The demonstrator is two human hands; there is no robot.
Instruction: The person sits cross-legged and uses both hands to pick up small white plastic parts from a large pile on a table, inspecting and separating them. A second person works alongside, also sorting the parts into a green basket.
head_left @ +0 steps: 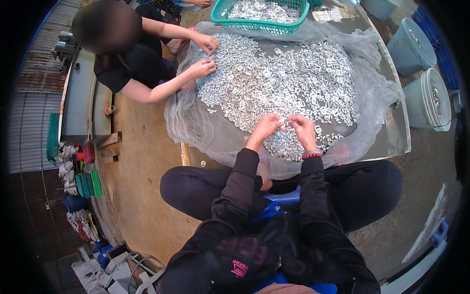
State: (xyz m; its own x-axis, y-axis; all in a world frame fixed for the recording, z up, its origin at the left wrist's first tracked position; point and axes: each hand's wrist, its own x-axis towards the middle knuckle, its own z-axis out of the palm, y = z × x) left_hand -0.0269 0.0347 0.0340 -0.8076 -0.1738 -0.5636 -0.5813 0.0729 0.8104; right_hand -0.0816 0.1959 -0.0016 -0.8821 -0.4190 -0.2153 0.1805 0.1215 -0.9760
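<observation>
Over the near side of the heap: my two hands meet, fingertips close together, above the spread of small metal pieces [274, 88].
Left hand [266, 129]: my thumb and fingers closed in a pinch on a pale piece [282, 122]; knuckles bent, back of the hand up.
Right hand [302, 130]: fingers curled in toward that piece; too small there to tell whether they grip it, or a second one, or only touch.
Right wrist: red bracelet [312, 156], just below my dark cuff.
Heap: silvery grey, many small oblong bits, with slotted, buckle-like pieces strewn among them, thickest toward the middle and right.
Under the heap: sheer mesh sheet [379, 95], rumpled round the edges, laid over a low grey platform [400, 122].
Across to my left: co-worker [139, 63] in dark short sleeves, both hands at the heap's left edge, fingertips bent over the bits.
Far side: green basket [254, 25] with more slotted pieces in it.
Right of the platform: pale buckets [411, 46], some with pieces inside.
Floor, left of the platform: one stray slotted piece [203, 163], near my knee.
My seat: cross-legged, blue stool [286, 197] showing between my legs.
</observation>
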